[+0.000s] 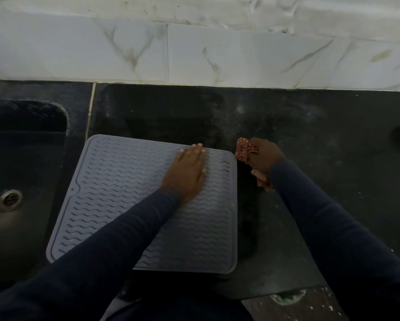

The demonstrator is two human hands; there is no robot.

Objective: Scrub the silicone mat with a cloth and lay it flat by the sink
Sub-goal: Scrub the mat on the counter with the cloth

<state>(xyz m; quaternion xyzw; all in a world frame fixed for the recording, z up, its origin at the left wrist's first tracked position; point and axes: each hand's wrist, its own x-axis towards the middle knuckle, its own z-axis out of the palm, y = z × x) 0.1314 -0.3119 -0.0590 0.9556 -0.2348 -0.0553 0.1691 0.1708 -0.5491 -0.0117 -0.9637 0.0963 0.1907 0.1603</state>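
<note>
From the head view, your left hand (187,172) lies flat on the grey, wavy-ridged rectangular silicone mat (125,193). The fingers are straight and together and press down near its far right corner, with the fingertips reaching the far edge. Your right hand (264,158) is off the mat, just beside that same corner. Its fingers are curled round a bunched red-and-white checked cloth (246,148), and a tail of the cloth hangs out at the wrist side. The mat is spread out on the dark stone worktop (310,135), directly right of the dark sink (20,158) with its round metal drain (9,199). Its left edge runs at the sink's rim or slightly over it; the dim light does not let you tell which. The mat looks flat, with no curl showing, and it already sits by the sink, so the laying-down step appears close to finished. With the cloth away from the surface, the scrubbing seems to be done. No suds or wet sheen show to confirm it. What is probably left is smoothing the mat and letting go.
</note>
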